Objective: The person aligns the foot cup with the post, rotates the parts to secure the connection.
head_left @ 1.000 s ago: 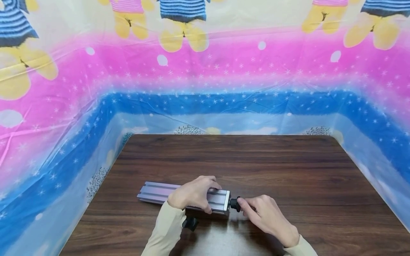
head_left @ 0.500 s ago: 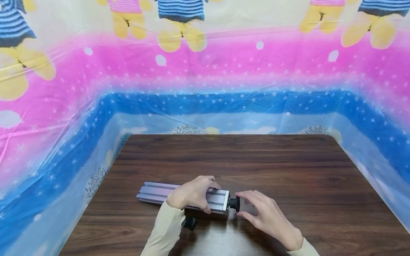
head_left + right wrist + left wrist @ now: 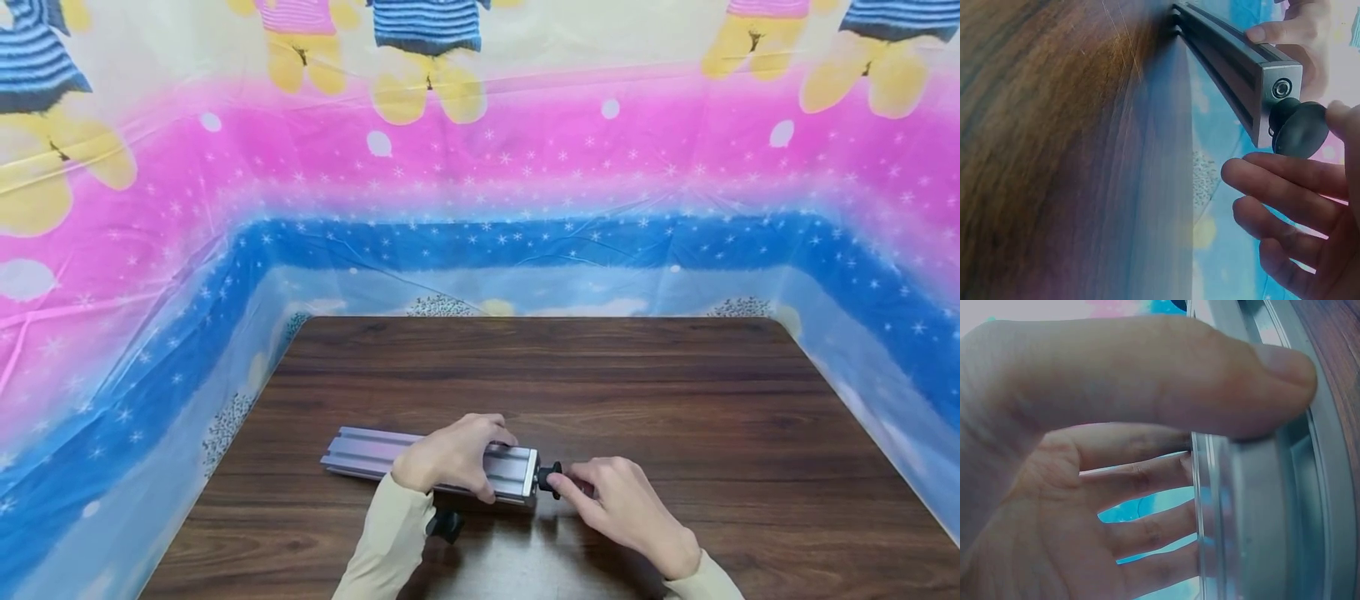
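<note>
A silver aluminium profile (image 3: 367,452) with slots along its length lies on the table. My left hand (image 3: 453,454) grips it near its right end, thumb on the near side and fingers over the far side. In the left wrist view the thumb (image 3: 1260,387) presses across the slotted face. From the profile's end plate (image 3: 1267,94) sticks out a black round knob (image 3: 1300,132). My right hand (image 3: 626,510) pinches this knob at its rim, thumb on the near side. The lower fingers (image 3: 1272,222) of that hand are away from the knob.
Another black knob-like piece (image 3: 446,525) sits just in front of the profile, beside the left sleeve (image 3: 390,529). The dark wood table (image 3: 637,375) extends behind and to the right. A printed pink and blue cloth (image 3: 480,167) hangs round its back and sides.
Half a second ago the right hand's fingers were spread apart around the knob; now they have come together on it again. The left hand and profile stay in place.
</note>
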The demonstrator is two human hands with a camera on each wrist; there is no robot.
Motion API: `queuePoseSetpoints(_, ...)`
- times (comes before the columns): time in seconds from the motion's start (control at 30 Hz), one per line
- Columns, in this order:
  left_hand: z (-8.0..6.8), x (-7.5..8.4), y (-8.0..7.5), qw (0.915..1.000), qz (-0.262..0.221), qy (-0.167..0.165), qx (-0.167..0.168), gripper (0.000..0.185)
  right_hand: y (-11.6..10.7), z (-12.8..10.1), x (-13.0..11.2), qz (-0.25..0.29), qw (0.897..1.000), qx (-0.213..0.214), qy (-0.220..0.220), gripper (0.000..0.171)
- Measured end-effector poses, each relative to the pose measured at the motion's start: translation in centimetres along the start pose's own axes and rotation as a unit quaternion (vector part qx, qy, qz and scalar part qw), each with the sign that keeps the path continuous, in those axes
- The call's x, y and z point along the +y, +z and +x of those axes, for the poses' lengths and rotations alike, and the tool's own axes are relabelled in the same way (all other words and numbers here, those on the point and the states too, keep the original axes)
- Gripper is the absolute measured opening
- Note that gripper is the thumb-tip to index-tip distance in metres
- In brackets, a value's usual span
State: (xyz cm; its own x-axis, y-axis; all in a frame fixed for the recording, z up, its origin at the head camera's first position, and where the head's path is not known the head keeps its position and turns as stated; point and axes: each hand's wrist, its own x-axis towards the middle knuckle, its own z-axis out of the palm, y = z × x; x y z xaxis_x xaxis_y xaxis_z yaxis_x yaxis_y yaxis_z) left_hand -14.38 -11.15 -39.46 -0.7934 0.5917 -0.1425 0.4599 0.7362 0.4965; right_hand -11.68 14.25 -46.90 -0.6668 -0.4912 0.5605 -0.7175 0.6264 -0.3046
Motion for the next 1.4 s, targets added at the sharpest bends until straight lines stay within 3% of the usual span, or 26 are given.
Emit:
queuePoseSetpoints(0.2,-0.1,0.0,0.0,1.0000,-0.004,-0.006,-0.002,0.067,-0.3,0.1,-0.1,-0.016,0.999,-0.018,0.028,0.039)
queuePoseSetpoints(0.33,-0.1,-0.1,0.0,1.0000,0.005,-0.006,-0.002,0.068,-0.6,-0.2,-0.3,0.006,0.999,-0.018,0.038,0.014)
queuePoseSetpoints(0.37,-0.1,-0.1,-0.1,1.0000,0.005,-0.005,-0.002,0.068,-0.6,-0.3,-0.3,0.018,0.999,-0.016,0.031,0.016)
queuePoseSetpoints(0.47,0.0,-0.2,-0.1,0.9999,0.007,-0.008,-0.003,0.069,-0.7,-0.5,-0.1,0.051,0.999,-0.002,-0.009,0.051)
queuePoseSetpoints(0.57,0.1,-0.3,-0.1,1.0000,0.005,-0.008,-0.002,0.069,-0.7,-0.5,0.0,0.068,0.997,0.005,-0.044,0.060)
queuePoseSetpoints(0.67,0.2,-0.4,0.0,1.0000,0.002,-0.008,-0.002,0.069,-0.6,-0.5,0.1,0.070,0.996,0.006,-0.046,0.053)
queuePoseSetpoints(0.87,0.2,-0.4,0.1,1.0000,-0.005,-0.005,0.000,0.069,-0.4,-0.5,0.1,0.071,0.997,-0.015,0.001,0.030)
queuePoseSetpoints(1.03,0.2,-0.4,0.2,1.0000,-0.003,-0.004,0.002,0.068,0.0,-0.3,0.0,0.055,0.998,-0.020,0.021,0.012)
queuePoseSetpoints(1.27,0.2,-0.3,0.2,0.9999,-0.001,0.009,0.006,0.068,0.3,0.0,-0.1,-0.012,1.000,-0.002,0.008,0.042)
queuePoseSetpoints(1.4,0.2,-0.4,0.2,1.0000,0.000,0.007,0.005,0.067,0.1,-0.1,-0.2,-0.022,0.999,-0.017,0.033,0.040)
